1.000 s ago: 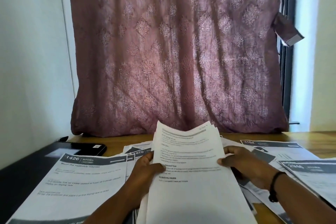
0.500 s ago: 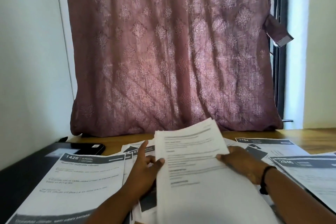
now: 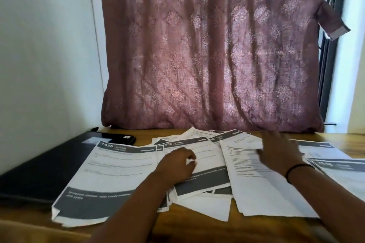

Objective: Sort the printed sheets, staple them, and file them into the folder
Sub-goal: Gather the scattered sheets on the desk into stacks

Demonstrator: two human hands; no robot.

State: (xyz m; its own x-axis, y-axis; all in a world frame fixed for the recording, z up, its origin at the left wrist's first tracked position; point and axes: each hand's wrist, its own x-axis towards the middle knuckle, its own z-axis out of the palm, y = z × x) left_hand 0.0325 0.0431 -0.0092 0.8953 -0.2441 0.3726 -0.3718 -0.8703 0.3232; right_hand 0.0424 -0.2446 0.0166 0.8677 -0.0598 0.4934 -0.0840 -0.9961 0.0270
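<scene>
Home rm: patterned curtain (image 3: 213, 49), wooden desk (image 3: 197, 225) w/ printed sheets (image 3: 116, 171).

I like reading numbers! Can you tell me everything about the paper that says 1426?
The 1426 sheet is white printed paper with a dark header band bearing "1426" and a wide dark band near its bottom. It lies flat on top of a small stack, its far left corner overlapping a black folder. The left hand rests at its right edge.

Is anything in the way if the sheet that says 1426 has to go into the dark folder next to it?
Nothing visible blocks it. The white 1426 sheet already overlaps the flat dark folder on its left. The folder lies closed, a black phone at its far corner. The left hand rests beside the sheet.
</scene>
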